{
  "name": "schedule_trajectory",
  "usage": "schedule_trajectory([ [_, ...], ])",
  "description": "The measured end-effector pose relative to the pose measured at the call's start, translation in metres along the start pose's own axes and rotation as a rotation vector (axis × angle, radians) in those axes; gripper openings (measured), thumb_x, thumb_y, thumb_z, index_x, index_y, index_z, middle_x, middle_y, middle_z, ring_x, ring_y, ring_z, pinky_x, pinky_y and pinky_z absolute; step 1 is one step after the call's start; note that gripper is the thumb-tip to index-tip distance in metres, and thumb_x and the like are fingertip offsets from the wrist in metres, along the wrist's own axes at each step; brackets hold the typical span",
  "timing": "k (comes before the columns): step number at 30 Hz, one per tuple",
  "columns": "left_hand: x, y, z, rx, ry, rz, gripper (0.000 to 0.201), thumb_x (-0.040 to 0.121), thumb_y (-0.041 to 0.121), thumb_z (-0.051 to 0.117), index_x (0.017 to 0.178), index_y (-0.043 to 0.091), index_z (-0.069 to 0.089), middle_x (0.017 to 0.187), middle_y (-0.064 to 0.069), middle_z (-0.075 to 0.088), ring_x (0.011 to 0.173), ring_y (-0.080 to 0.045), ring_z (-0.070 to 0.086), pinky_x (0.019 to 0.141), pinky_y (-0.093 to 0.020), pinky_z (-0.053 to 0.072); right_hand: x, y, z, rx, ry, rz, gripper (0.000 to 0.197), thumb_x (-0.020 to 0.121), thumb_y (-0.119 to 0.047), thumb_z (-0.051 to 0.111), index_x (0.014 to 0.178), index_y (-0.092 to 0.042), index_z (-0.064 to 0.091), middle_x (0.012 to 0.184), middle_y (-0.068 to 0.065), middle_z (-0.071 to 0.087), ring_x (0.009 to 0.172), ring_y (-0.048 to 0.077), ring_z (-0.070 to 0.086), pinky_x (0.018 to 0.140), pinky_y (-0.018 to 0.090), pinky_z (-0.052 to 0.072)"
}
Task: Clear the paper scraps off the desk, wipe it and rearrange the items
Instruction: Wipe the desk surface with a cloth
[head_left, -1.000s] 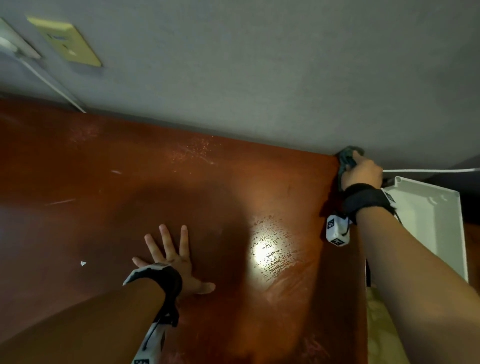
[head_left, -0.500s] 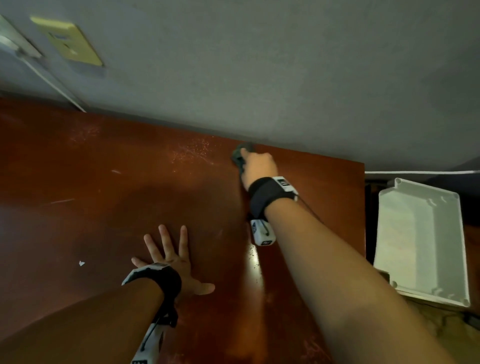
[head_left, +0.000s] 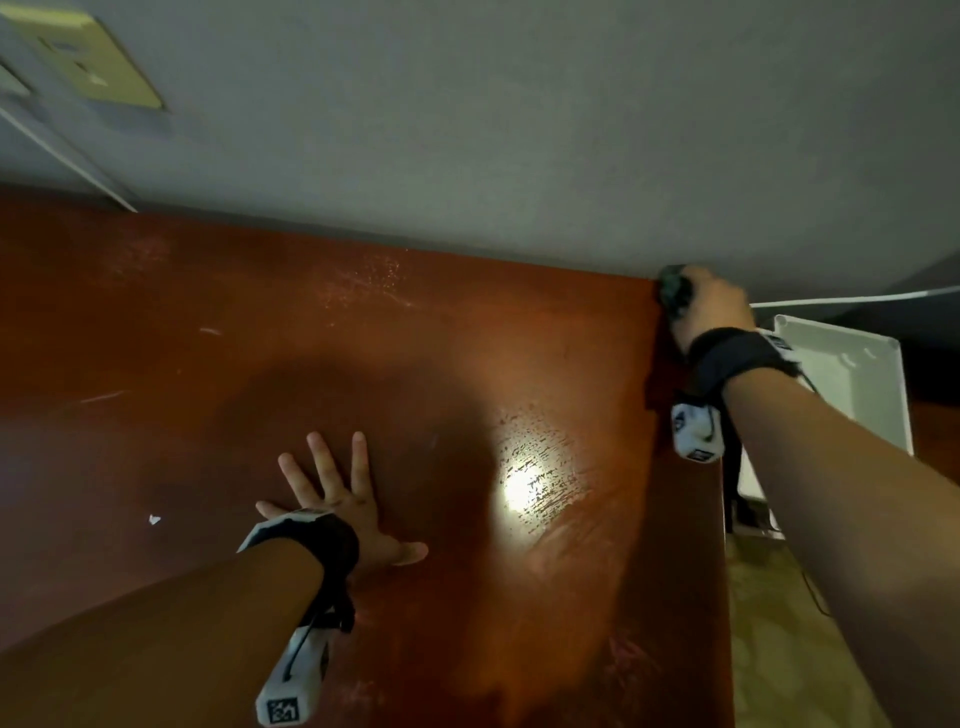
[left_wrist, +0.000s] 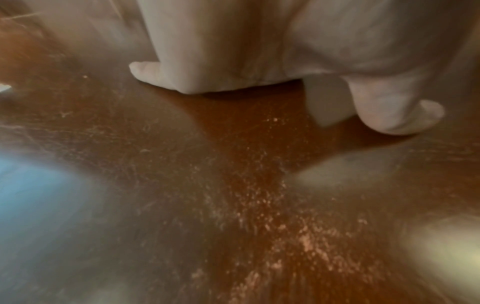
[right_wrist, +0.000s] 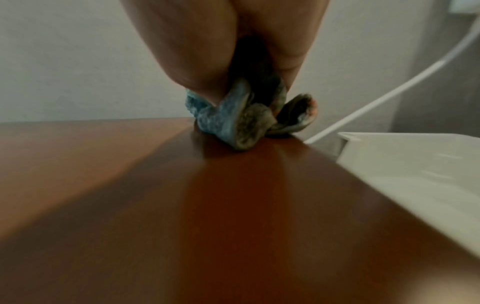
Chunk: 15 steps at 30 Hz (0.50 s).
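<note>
Head view: wiping under way.
My right grip (head_left: 711, 306) clutches the cloth (head_left: 674, 291); left grip (head_left: 337, 499) flat, released on tabletop (head_left: 467, 338); a paper scrap (head_left: 154, 519) uncleared.

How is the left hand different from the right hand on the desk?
The left hand lies flat with fingers spread; the right hand is curled up. The left hand holds nothing and just rests on the desk; the right hand grips a blue-grey cloth. The left hand is near the middle of the desk; the right hand is at its far right corner by the wall. Both wear a black wrist strap.
</note>
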<state>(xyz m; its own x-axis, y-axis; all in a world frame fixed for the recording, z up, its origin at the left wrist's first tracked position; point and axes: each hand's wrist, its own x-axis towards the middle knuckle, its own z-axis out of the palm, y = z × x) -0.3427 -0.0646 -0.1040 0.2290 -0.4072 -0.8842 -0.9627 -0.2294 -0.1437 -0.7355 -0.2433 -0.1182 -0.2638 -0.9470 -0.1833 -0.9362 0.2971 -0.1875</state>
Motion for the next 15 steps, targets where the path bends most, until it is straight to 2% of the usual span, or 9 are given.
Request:
schedule_trajectory([
  [4,-0.001,0.0,0.0,-0.007,0.006,-0.004,0.149,0.055,0.089,0.062,0.127,0.03,-0.054,0.133,-0.018,-0.06,0.133,-0.052,-0.038,0.108,-0.076,0.007,-0.026,0.021,0.003,0.036,0.04,0.033,0.058,0.083,0.0,0.061,0.138,-0.013,0.05,0.119,0.03,0.061,0.109,0.048,0.055,0.093,0.046,0.048],
  [9,-0.006,0.0,-0.002,-0.002,-0.005,-0.001,0.145,0.057,0.091,0.059,0.118,0.028,-0.057,0.131,-0.019,-0.061,0.132,-0.054,-0.038,0.108,-0.075,0.007,-0.098,0.025,0.024,0.09,0.049,-0.031,0.058,0.078,0.008,0.056,0.131,-0.015,0.057,0.113,0.025,0.061,0.114,0.041,0.047,0.097,0.036,0.045],
  [12,-0.004,-0.001,0.0,-0.01,-0.001,0.0,0.147,0.054,0.092,0.059,0.11,0.028,-0.061,0.126,-0.02,-0.064,0.13,-0.055,-0.04,0.109,-0.076,0.006,-0.162,0.031,0.04,0.104,0.047,-0.121,0.058,0.074,0.014,0.056,0.123,-0.017,0.062,0.11,0.013,0.067,0.109,0.034,0.048,0.09,0.036,0.047],
  [15,-0.003,-0.002,0.0,-0.012,0.002,-0.002,0.147,0.052,0.093,0.058,0.102,0.027,-0.063,0.117,-0.019,-0.066,0.13,-0.056,-0.039,0.11,-0.075,0.007,-0.225,0.032,0.051,0.086,-0.035,-0.186,0.058,0.068,0.014,0.063,0.116,-0.017,0.064,0.103,0.005,0.067,0.103,0.03,0.052,0.081,0.036,0.05],
])
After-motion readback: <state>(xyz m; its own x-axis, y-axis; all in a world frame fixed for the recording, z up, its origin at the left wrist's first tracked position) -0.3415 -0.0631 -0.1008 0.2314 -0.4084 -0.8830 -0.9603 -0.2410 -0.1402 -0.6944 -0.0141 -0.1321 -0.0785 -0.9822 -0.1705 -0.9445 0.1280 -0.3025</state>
